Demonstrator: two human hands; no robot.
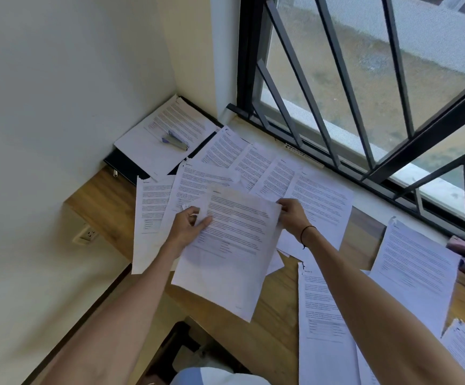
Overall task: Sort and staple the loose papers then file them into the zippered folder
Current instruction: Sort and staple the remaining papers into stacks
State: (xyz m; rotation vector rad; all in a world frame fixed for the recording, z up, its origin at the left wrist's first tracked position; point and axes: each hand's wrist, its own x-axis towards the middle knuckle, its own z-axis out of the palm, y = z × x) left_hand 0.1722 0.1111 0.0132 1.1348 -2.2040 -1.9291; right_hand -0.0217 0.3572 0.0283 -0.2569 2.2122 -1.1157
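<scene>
A: Where are the hands?

B: Both are on 1 sheet (234,245) lifted over the desk (106,201) at centre. The left hand (189,226) pinches its left edge, thumb on top, fingers curled beneath. The right hand (293,215) grips the top right corner, at about 2 o'clock on the sheet, with fingers curled onto the edge.

A: And the other papers?

B: Loose pages (267,173) fan out under the sheet from 10 to 2 o'clock. More pages (417,262) lie at 3 to 5 o'clock, partly under the right forearm.

A: The stapler?

B: The stapler (174,141) is at 11 o'clock, resting on a stack (153,154) in the corner.

A: The folder?

B: The dark folder (125,165) sits under that stack, only its edge showing, against the wall (59,93). I cannot tell whether its zip is open.
</scene>
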